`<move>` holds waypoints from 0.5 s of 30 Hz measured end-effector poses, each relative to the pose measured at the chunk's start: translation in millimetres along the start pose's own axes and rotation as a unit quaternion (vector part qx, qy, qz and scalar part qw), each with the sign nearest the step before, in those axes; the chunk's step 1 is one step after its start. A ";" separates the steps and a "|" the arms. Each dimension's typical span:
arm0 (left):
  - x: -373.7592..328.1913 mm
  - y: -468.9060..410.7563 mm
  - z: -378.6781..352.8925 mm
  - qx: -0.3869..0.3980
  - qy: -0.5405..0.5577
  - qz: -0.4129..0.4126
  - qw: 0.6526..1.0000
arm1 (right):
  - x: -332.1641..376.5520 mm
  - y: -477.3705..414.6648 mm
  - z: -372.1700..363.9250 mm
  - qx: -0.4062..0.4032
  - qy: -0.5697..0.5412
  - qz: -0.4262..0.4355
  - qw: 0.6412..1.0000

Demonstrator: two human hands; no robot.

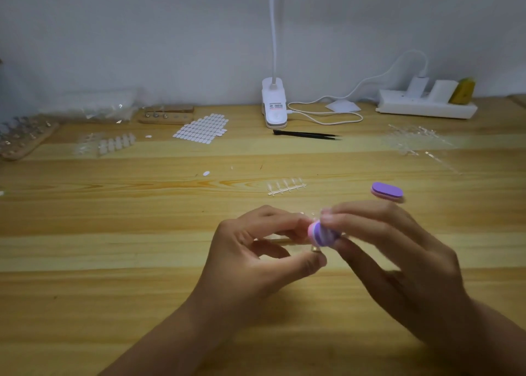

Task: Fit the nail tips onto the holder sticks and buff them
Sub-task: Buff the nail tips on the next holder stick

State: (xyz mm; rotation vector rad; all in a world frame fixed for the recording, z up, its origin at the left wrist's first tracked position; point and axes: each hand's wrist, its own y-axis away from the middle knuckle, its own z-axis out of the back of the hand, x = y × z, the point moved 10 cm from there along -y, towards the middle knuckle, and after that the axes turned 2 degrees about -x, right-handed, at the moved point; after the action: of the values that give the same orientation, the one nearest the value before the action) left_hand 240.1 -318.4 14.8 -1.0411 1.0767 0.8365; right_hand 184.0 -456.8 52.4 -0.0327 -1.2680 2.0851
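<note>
My left hand [264, 250] pinches a small holder stick [315, 249] between thumb and fingers; the nail tip on it is hidden behind the buffer. My right hand [392, 250] grips a purple and pink buffer block [321, 234] and holds it against the stick's top. Both hands meet just above the wooden table [113, 233] near its middle. A second purple buffer block [387, 191] lies on the table beyond my right hand. A clear strip of nail tips [287, 186] lies just behind my hands.
At the back stand a white clip lamp [274, 105] with its cable, a power strip [427, 105], black tweezers [306, 134], a sheet of adhesive tabs [202, 128] and wooden stick racks [166, 115]. More nail tips [116, 145] lie left; clear strips [415, 139] right.
</note>
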 end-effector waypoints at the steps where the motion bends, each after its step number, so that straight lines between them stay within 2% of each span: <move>1: -0.3 0.9 -1.9 0.008 0.005 0.000 1.000 | 0.4 0.3 -1.6 0.006 0.012 0.007 1.000; 4: 5.5 1.1 -1.5 0.005 0.043 0.023 0.999 | -14.5 -3.8 5.8 -0.017 0.044 -0.024 0.999; 6: 7.6 0.3 -2.4 0.008 0.055 0.027 0.998 | -13.4 -4.5 8.9 -0.035 0.014 -0.036 0.999; 8: 7.8 0.0 -4.8 0.017 0.063 0.023 0.998 | -1.3 -1.3 3.2 -0.025 -0.022 -0.012 0.999; 11: 9.2 0.6 -6.7 0.030 0.095 0.027 0.995 | -1.2 -0.1 -2.3 -0.001 0.012 0.008 1.000; 15: 17.7 0.1 -8.6 0.031 0.154 0.070 0.985 | -34.0 -3.6 12.3 -0.035 0.035 -0.086 0.995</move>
State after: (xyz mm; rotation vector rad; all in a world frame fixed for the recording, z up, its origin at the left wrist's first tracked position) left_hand 242.5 -325.7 -3.3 -1.0734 1.4420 0.7624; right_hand 207.5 -484.5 50.9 -0.0272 -1.2559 1.8778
